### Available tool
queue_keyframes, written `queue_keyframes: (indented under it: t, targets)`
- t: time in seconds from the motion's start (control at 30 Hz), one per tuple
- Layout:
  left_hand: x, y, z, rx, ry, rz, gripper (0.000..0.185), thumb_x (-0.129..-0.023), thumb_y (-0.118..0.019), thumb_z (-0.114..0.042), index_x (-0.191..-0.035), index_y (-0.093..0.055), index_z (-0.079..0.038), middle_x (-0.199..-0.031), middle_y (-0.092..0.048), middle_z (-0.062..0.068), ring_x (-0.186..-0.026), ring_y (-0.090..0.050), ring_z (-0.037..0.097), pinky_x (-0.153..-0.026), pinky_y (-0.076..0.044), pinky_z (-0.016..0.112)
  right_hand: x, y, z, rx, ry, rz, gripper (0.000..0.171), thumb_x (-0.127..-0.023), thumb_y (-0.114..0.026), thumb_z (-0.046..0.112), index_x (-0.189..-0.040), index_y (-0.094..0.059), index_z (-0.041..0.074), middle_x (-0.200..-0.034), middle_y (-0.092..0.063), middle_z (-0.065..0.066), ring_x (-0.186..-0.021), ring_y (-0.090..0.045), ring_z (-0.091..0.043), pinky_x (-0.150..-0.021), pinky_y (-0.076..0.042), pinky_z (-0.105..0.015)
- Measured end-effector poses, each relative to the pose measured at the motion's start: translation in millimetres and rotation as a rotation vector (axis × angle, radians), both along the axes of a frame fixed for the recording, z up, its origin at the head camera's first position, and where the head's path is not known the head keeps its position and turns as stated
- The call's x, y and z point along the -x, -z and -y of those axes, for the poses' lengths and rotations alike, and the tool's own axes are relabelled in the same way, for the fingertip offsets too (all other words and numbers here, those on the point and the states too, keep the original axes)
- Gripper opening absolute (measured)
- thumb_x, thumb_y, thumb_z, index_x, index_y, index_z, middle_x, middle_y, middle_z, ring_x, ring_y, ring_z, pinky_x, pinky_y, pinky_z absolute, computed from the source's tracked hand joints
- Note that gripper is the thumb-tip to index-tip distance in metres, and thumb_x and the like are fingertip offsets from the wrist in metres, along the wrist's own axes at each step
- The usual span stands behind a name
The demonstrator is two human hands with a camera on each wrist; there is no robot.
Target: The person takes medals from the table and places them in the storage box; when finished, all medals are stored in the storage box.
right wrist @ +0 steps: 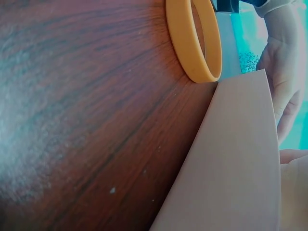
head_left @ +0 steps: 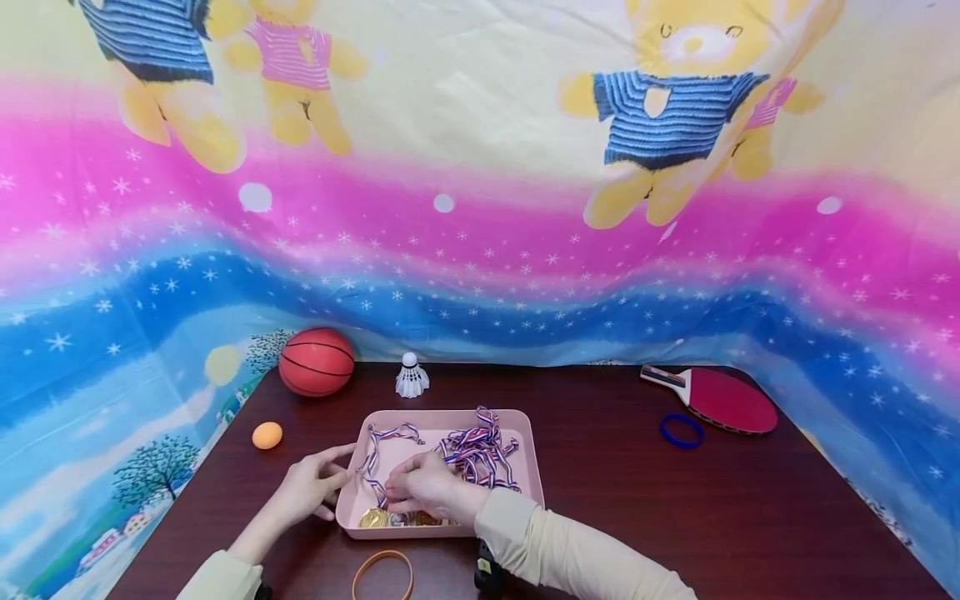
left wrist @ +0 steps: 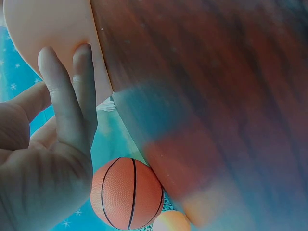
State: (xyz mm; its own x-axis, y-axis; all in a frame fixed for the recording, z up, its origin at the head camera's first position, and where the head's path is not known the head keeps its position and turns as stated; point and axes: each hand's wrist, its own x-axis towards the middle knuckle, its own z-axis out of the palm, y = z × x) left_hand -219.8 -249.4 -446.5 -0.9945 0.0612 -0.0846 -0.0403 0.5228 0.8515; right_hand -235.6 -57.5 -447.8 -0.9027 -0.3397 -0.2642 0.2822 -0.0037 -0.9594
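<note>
A pink tray (head_left: 525, 450) sits at the table's near middle, holding red-white-blue ribbons (head_left: 480, 454) and gold medals (head_left: 372, 517). My right hand (head_left: 397, 500) reaches into the tray's near left corner, its fingers curled down on a medal there. Straight fingers of my left hand (head_left: 337, 479) touch the tray's left wall from outside. The left wrist view has the left hand (left wrist: 57, 77) flat against the pale tray wall (left wrist: 43, 24). In the right wrist view the tray's outer wall (right wrist: 231, 163) fills the lower right, with the left hand (right wrist: 284, 72) beyond it.
An orange wristband (head_left: 383, 573) (right wrist: 195, 41) lies just in front of the tray. A basketball (head_left: 317, 361) (left wrist: 127, 192), a shuttlecock (head_left: 412, 377) and a small orange ball (head_left: 267, 435) are at the back left. A red paddle (head_left: 723, 398) and blue wristband (head_left: 681, 430) lie right.
</note>
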Motion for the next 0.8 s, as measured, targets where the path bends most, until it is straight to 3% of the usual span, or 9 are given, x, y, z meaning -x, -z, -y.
queue_keyframes:
  t: [0.27,0.43,0.63,0.8]
  targets:
    - [1.4,1.8,1,0.006,0.007,-0.006,0.048,-0.092,-0.059,-0.007,-0.138,-0.048,-0.003,-0.090,-0.068,0.010,-0.061,-0.064,0.019,-0.047,-0.056,0.036,-0.3,-1.4,-4,0.014,-0.011,0.009,0.008,-0.089,-0.054,-0.009,-0.096,-0.055,-0.012,-0.085,-0.060,-0.019,-0.087,-0.068,-0.029,-0.078,-0.058,-0.044]
    - [3.5,4.1,1,0.015,-0.001,0.001,0.047,-0.092,-0.059,-0.007,-0.139,-0.048,-0.004,-0.090,-0.068,0.010,-0.061,-0.064,0.018,-0.047,-0.056,0.035,3.1,-4.7,-16,-0.015,-0.033,-0.001,0.007,-0.087,-0.056,-0.009,-0.094,-0.057,-0.011,-0.090,-0.064,-0.026,-0.091,-0.069,-0.038,-0.074,-0.059,-0.040]
    - [4.9,4.1,0,0.026,-0.017,0.010,0.047,-0.092,-0.058,-0.006,-0.139,-0.048,-0.005,-0.090,-0.068,0.009,-0.061,-0.064,0.018,-0.048,-0.056,0.035,10.8,-17.5,-38,-0.061,-0.041,-0.006,0.010,-0.090,-0.055,-0.005,-0.098,-0.058,-0.010,-0.097,-0.066,-0.029,-0.095,-0.068,-0.039,-0.075,-0.059,-0.040]
    - [3.5,2.1,0,0.028,0.000,0.007,0.048,-0.093,-0.059,-0.008,-0.139,-0.047,-0.003,-0.090,-0.068,0.010,-0.061,-0.065,0.018,-0.048,-0.056,0.036,15.6,-35.5,-66,-0.108,-0.129,-0.043,0.014,-0.092,-0.054,-0.003,-0.102,-0.056,-0.012,-0.104,-0.064,-0.031,-0.100,-0.066,-0.041,-0.078,-0.058,-0.042]
